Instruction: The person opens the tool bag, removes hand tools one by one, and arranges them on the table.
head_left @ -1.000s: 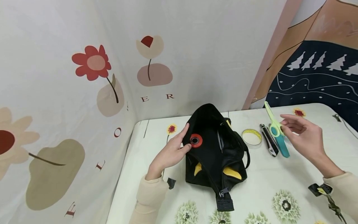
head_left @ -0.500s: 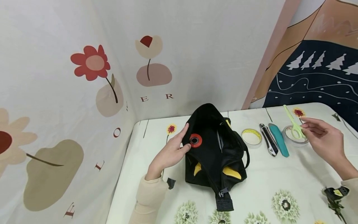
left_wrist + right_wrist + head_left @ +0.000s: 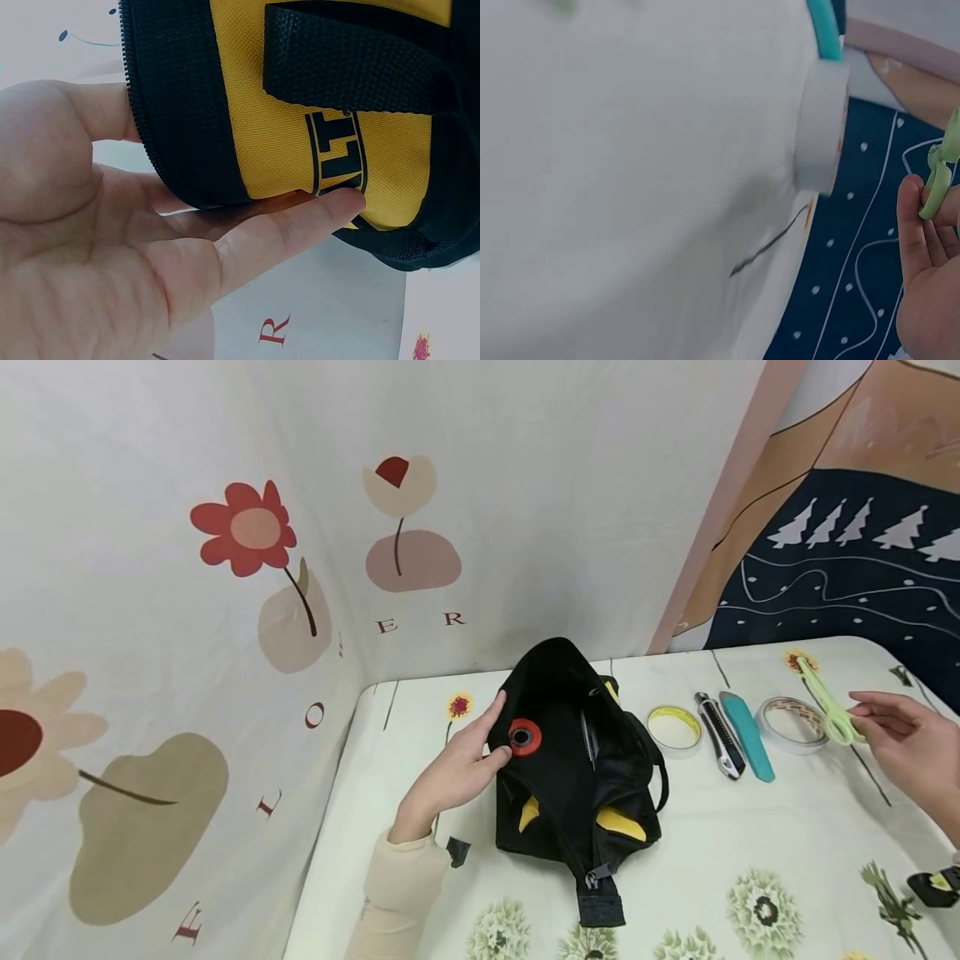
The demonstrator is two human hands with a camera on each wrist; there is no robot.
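Black-and-yellow fabric tool bag [image 3: 536,810]: the left hand [image 3: 459,767] pinches its rim, thumb inside and the nearly straight fingers along the outer wall, probably to hold the mouth wide and the soft side from sagging. The right hand [image 3: 903,735] has pale green scissors [image 3: 828,702] by the finger loops, thumb and fingertips closed on them, blades pointing away, a grip that likely keeps the points off the palm. They hang above the flowered tabletop [image 3: 697,852], just beside a clear tape roll [image 3: 793,746]. From there towards the bag run a teal utility knife [image 3: 747,735], a black-and-silver utility knife [image 3: 722,735] and a yellow tape roll [image 3: 693,725], apparently lined up for easy reach.

The bag's depths are too dark to read; a red ring [image 3: 536,737] shows near the thumb, its nature uncertain. Only "LT" of the outer lettering is plain, and the right wrist view cuts off the blades.
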